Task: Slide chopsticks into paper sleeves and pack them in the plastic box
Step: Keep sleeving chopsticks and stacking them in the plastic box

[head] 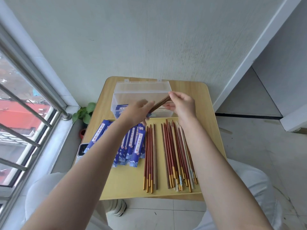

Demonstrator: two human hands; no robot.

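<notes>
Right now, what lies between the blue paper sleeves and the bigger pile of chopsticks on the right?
A smaller row of chopsticks, then a bare strip of table, seen in the head view.

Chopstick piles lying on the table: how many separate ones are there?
2. A smaller pile lies beside the blue paper sleeves; a bigger, messier pile lies by the right forearm, which may hide some sticks. Another dark pair is held in both hands.
</notes>
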